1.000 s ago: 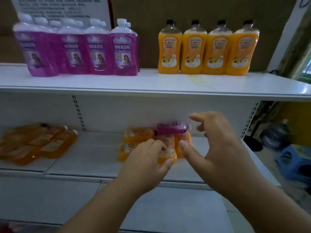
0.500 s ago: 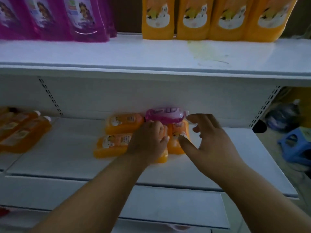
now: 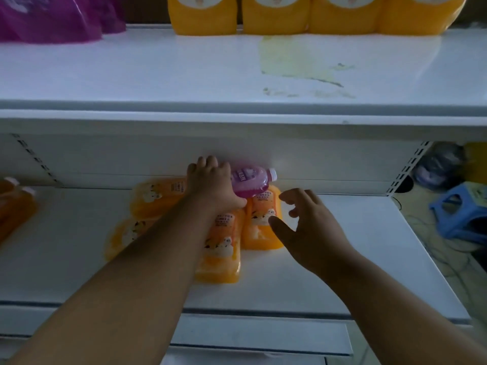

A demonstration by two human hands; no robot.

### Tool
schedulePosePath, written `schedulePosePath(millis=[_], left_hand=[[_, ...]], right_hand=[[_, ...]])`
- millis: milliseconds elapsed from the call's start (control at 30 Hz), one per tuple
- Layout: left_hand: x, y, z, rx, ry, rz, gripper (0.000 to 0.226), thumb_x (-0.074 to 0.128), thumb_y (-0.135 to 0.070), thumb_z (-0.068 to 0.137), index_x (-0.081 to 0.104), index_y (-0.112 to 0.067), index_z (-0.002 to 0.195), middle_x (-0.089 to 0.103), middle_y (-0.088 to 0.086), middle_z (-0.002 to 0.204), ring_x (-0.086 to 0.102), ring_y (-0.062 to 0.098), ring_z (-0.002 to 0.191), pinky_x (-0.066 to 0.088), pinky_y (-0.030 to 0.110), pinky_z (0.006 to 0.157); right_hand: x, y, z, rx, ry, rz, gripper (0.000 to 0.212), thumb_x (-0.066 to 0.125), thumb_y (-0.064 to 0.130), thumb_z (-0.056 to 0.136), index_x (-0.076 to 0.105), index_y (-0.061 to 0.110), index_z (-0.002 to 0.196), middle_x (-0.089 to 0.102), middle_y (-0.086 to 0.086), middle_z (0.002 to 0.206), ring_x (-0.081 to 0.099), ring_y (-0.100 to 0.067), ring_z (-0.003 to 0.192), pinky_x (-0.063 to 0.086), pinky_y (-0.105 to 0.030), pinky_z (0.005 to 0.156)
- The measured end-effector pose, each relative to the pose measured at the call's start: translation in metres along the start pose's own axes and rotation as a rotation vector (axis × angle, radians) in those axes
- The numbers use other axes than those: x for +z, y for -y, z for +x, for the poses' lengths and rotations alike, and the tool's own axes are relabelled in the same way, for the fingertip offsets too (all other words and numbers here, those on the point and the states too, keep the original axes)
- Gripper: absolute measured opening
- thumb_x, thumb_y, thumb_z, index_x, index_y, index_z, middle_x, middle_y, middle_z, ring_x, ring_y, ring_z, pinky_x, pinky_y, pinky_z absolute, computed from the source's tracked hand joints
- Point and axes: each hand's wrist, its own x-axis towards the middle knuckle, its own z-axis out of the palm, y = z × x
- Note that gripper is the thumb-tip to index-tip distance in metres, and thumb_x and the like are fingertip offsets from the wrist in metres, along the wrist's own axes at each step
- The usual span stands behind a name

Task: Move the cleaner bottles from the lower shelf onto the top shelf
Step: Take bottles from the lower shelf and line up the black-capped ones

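- We had our left hand (image 3: 210, 180) over the purple cleaner bottle (image 3: 250, 180), fingers curled round its body in a grip.
- That bottle lay on its side at the back of the lower shelf (image 3: 355, 246), its white cap (image 3: 272, 174) pointing right, resting on top of the orange bottles lying flat (image 3: 261, 219) beneath it.
- Our right hand (image 3: 308, 227) hovered just right of those orange bottles, fingers spread and loosely bent, thumb out toward them, holding nothing; we could not tell whether the thumb tip touched a bottle.
- More orange bottles (image 3: 158, 191) lay flat to the left, partly hidden by our left forearm, and another group (image 3: 13, 206) lay at the shelf's far left edge.
- On the top shelf (image 3: 131, 75) we saw the bases of purple bottles (image 3: 52, 19) standing at the left and of orange bottles standing upright (image 3: 311, 14) at the right.
- A yellowish stain (image 3: 297, 59) marked the top shelf in front of the upright orange ones.
- On the floor at the far right stood a blue stool (image 3: 461, 212).
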Motion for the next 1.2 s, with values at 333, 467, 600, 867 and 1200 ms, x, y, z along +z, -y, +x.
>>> schedulePosePath(millis=[333,467,600,867,1200], left_hand=[[-0.040,0.007,-0.111,-0.195,-0.206,-0.859,0.080,0.076,-0.073,0.060,0.052,-0.030,0.123,0.067,-0.011,0.103,0.067,0.005,0.088,0.058,0.018,0.060],[-0.056,0.008,-0.154,-0.328,-0.057,-1.139,0.054,0.065,-0.079,0.053,0.059,-0.044,0.093,0.069,-0.027,0.083,0.066,-0.006,0.076,0.051,0.014,0.057],[-0.061,0.014,-0.175,-0.452,0.032,-1.428,0.058,0.078,-0.070,0.042,0.068,-0.047,0.094,0.076,-0.014,0.089,0.073,0.009,0.083,0.058,0.042,0.081],[-0.065,0.021,-0.197,-0.499,0.294,-2.187,0.067,0.065,-0.071,0.078,0.073,-0.018,0.119,0.069,0.023,0.120,0.069,0.038,0.107,0.055,0.050,0.088],[-0.067,0.060,-0.237,-0.258,0.414,-2.248,0.085,0.094,-0.061,0.043,0.073,-0.014,0.111,0.073,0.012,0.091,0.072,0.027,0.078,0.059,0.041,0.068]], right_hand=[[0.044,0.009,0.026,0.170,0.104,-0.134,0.072,0.055,0.059,0.088,0.037,0.019,0.144,0.046,-0.012,0.139,0.045,-0.031,0.123,0.048,-0.045,0.096],[0.070,0.007,0.036,0.294,0.190,-0.235,0.099,0.052,0.069,0.082,0.016,0.010,0.153,0.036,-0.020,0.150,0.038,-0.040,0.133,0.040,-0.051,0.107],[0.073,0.000,0.048,0.426,0.279,-0.174,0.117,0.066,0.068,0.072,0.005,0.014,0.155,0.046,-0.020,0.140,0.048,-0.039,0.124,0.046,-0.048,0.098],[0.034,-0.004,0.033,0.539,0.509,0.184,0.119,0.086,0.051,0.065,0.018,0.012,0.153,0.045,-0.016,0.145,0.048,-0.036,0.130,0.042,-0.052,0.106],[0.010,0.053,-0.079,0.376,0.141,0.962,0.084,0.089,0.049,0.039,0.056,0.040,0.117,0.071,0.008,0.106,0.071,-0.023,0.094,0.061,-0.044,0.076]])
